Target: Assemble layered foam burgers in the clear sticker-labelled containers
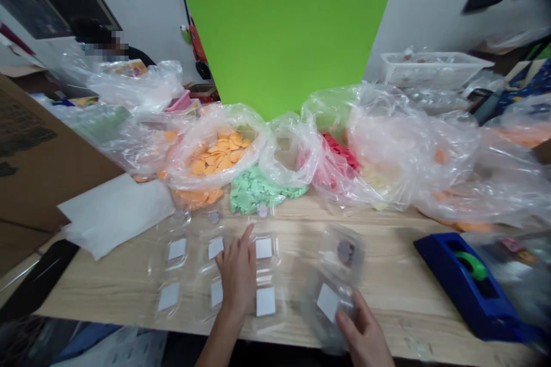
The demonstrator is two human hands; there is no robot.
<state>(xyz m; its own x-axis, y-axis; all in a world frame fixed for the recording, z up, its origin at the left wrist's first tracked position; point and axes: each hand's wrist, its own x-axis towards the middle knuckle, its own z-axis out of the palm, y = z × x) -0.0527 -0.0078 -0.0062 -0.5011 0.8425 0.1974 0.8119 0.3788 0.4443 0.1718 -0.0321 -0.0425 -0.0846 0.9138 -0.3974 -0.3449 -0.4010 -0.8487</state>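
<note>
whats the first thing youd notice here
The bright green backdrop fills the top centre, above a row of clear plastic bags with orange pieces, pale green pieces and red pieces along the back of the wooden table. Nearer, the left hand and right hand rest on clear packets with white squares, and a blue tape dispenser sits at the right end.

Single head cam, aimed forward and down, sitting close above the left hand (236,278), right hand (364,335) and table (387,298).
</note>
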